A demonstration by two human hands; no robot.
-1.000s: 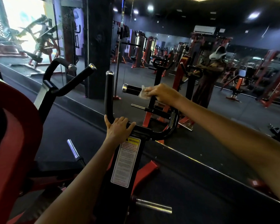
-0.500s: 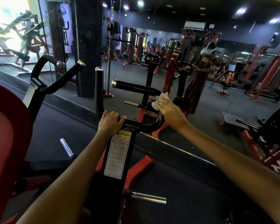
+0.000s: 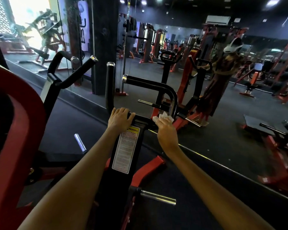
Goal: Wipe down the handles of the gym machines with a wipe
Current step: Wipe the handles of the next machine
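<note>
R hand (image 3: 165, 128) w/ the wipe (image 3: 163, 117) has slid down the handle (image 3: 156, 85) from its tip to the base by the post, fingers curled on the wipe. L hand (image 3: 120, 119) keeps gripping the crossbar. This grip's prob nearly done; upright one next.

The right hand (image 3: 165, 128) presses a white wipe (image 3: 163, 116) against the black handle (image 3: 156, 90) while the left hand (image 3: 120, 119) grips its base.

One camera on my head, looking forward and down

It sat close above my forearms, which ran up from the bottom edge to the machine's black handle (image 3: 150, 83) at mid-frame; the wide lens faced a wall mirror (image 3: 223, 72) filling the upper right. No second view shared the scene.
</note>
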